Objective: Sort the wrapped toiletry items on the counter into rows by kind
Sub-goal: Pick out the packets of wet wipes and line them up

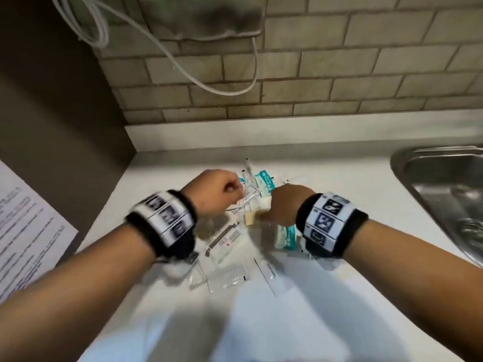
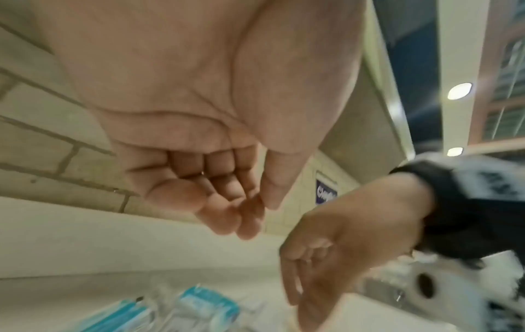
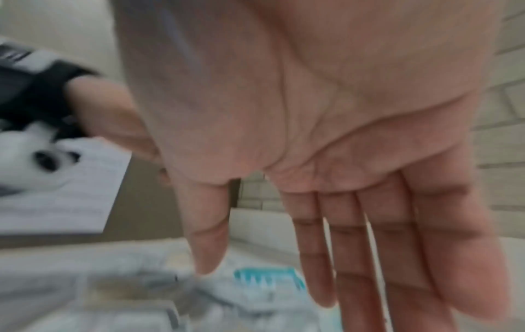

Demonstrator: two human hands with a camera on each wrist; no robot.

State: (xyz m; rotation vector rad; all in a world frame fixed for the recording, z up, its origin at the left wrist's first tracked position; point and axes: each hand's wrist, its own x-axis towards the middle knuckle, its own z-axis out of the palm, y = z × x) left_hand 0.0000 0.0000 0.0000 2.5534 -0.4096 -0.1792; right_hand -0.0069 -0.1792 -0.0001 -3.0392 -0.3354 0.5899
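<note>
White counter (image 1: 339, 184) has the wrapped packs (image 1: 230, 239) all in 1 messy pile, no rows yet. My left hand (image 1: 217, 190) hangs w/ fingers bent, holding nothing. My right hand (image 1: 283, 205) is spread flat over them. Slippery packs could slide & mix up.

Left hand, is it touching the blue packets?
Apart. Left wrist view: the left hand hangs empty, with bare wall showing between it and the blue packets.

Bare surface (image 1: 326, 322) lies open in front of the packet pile (image 1: 230, 246); sink (image 1: 444, 189) bounds its right, wall (image 1: 313, 74) stands behind.
</note>
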